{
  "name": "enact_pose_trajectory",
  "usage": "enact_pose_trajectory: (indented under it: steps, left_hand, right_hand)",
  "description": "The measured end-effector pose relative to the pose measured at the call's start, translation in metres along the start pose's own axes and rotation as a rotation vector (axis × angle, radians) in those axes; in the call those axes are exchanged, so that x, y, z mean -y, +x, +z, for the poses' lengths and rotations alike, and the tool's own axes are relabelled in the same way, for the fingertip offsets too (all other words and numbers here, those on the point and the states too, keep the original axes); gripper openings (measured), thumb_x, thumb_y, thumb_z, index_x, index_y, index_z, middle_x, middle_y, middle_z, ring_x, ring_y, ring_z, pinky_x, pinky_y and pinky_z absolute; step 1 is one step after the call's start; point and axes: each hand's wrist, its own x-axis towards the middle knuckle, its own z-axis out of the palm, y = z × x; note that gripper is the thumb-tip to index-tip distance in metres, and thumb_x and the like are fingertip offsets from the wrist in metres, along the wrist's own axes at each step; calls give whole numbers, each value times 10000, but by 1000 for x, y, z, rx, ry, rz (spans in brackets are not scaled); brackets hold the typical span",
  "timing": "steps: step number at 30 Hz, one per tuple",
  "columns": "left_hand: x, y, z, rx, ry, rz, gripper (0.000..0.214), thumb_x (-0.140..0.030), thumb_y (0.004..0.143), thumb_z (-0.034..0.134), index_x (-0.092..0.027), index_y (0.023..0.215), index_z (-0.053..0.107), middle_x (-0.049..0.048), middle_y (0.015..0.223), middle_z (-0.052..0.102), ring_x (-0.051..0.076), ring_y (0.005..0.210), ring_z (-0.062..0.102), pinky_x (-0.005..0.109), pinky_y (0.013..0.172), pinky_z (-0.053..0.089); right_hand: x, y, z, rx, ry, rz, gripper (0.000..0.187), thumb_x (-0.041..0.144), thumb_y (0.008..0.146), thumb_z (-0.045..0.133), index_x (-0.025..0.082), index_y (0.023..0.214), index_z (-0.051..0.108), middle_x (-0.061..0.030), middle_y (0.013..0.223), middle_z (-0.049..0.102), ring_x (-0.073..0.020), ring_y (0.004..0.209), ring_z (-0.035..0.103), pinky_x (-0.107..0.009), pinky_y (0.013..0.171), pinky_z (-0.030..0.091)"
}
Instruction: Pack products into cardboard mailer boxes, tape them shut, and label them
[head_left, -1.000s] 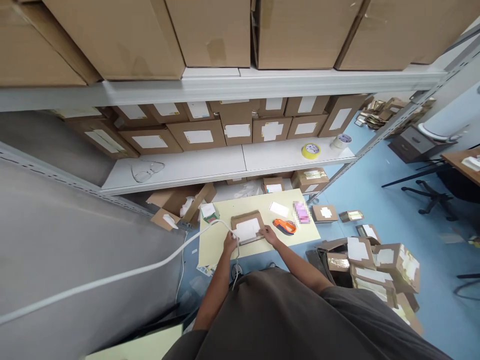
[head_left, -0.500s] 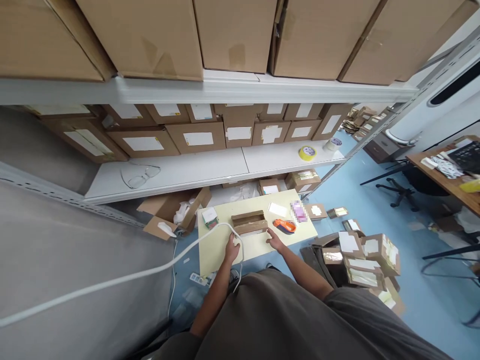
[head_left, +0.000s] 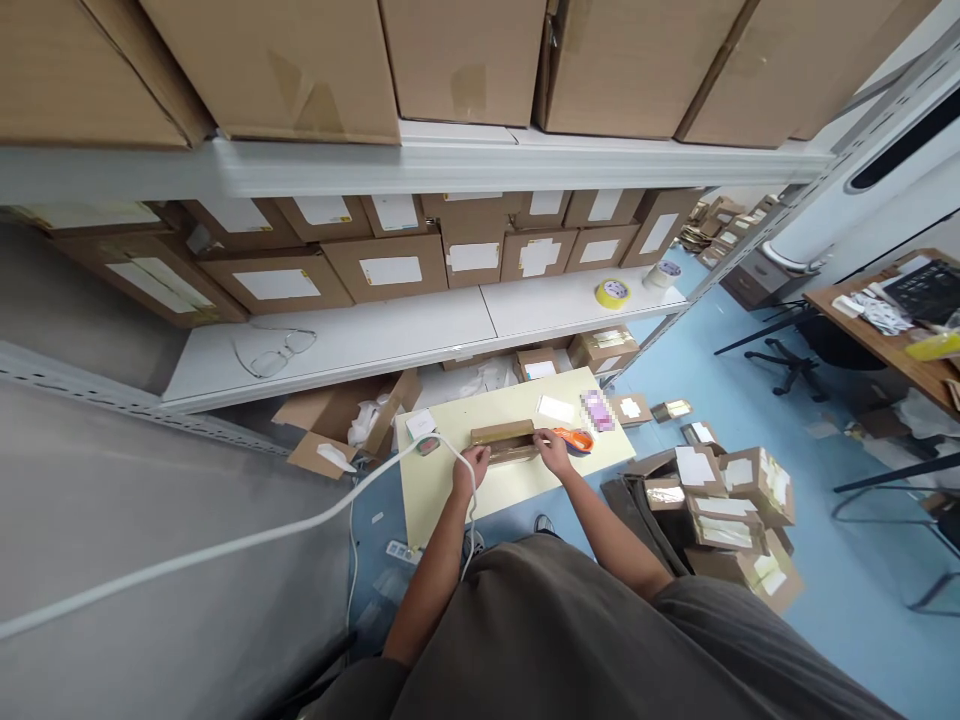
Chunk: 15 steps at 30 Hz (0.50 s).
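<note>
A long, narrow cardboard box (head_left: 504,434) lies on the pale yellow tabletop (head_left: 435,496). Its top is partly open, with a dark gap along its length. My left hand (head_left: 472,468) has its fingers closed on the box's near left corner. At the right end, my right hand (head_left: 553,454) pinches the box's edge. Just beyond that hand is an orange and blue tape dispenser (head_left: 577,440), partly covered by it. A small white and green box (head_left: 421,425) stands to the left. A white cable (head_left: 285,540) crosses in front of my left wrist.
A white flat pad (head_left: 556,408) and a blurred purple item (head_left: 598,410) lie at the table's far right. Behind is a shelf (head_left: 420,335) with boxes, glasses (head_left: 276,355) and yellow tape (head_left: 613,293). Packed boxes (head_left: 727,520) are piled on the right.
Both hands have moved from the box's near side up onto its ends, and their fingers have closed on it. The box's opening looks narrower. My right hand now overlaps the tape dispenser.
</note>
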Motion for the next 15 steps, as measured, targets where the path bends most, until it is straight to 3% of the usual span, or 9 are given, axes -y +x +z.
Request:
enact_pose_trajectory:
  steps: [3,5,8,10,12,15]
  left_hand:
    - [3,-3,6,79,78,-7,229,-332,1005,631,-215,933,814,85,916,799,257,960,746,382,993,569]
    - [11,-7,9,96,119,50,142,-266,912,727,-216,1002,826,107,1071,811,291,1113,735,419,1092,546]
    - [20,-12,16,56,181,101,442,-178,768,829,-200,1209,806,172,1519,676,383,1481,560,481,1274,427]
    - [22,-15,21,49,185,78,602,-143,733,850,-193,1326,754,185,1710,513,420,1593,442,512,1320,375]
    - [23,-17,27,88,154,49,625,-124,733,853,-185,1343,727,192,1764,445,443,1609,426,541,1323,369]
    - [23,-20,33,117,66,26,505,-96,749,835,-177,1240,749,186,1736,491,449,1612,437,555,1327,364]
  right_hand:
    - [14,3,-1,104,-214,-39,236,250,892,601,216,938,830,-116,1067,843,-315,1078,740,-443,1084,552]
    - [17,3,0,191,-299,-74,233,181,867,623,217,930,845,-113,1091,848,-319,1100,742,-433,1104,541]
    - [19,2,5,303,-352,-140,402,111,844,618,208,1146,865,-119,1298,821,-327,1277,706,-438,1188,508]
    - [22,6,11,315,-379,-172,571,92,833,616,200,1359,807,-127,1487,738,-324,1429,627,-454,1262,455]
    - [26,13,17,310,-401,-191,711,85,820,627,192,1518,712,-134,1637,623,-323,1551,521,-470,1324,386]
    - [32,31,25,344,-432,-192,837,87,804,653,177,1634,598,-141,1758,482,-344,1658,371,-488,1373,301]
